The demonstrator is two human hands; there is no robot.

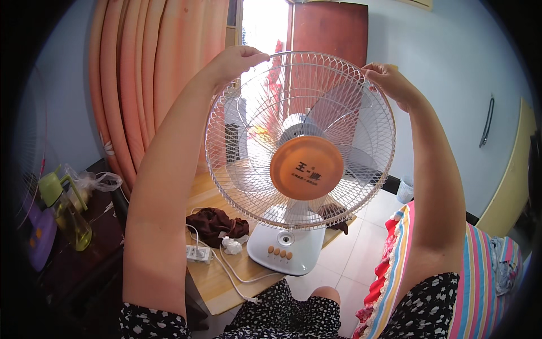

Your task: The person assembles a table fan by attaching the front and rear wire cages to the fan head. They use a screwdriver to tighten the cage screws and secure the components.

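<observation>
A table fan stands on the wooden table in front of me, its wire grille facing me with an orange round badge at the centre. Grey translucent blades show behind the wires. At the grille's upper left rim, my left hand is closed with thumb and fingers on the edge. My right hand pinches the rim at the upper right. Below the grille, the white fan base carries a row of orange-brown buttons and a round knob.
Left of the base lie a dark brown cloth, a crumpled white tissue and a white power strip with cords. A green spray bottle stands farther left. A striped bed cover is at right, with a small bin beyond.
</observation>
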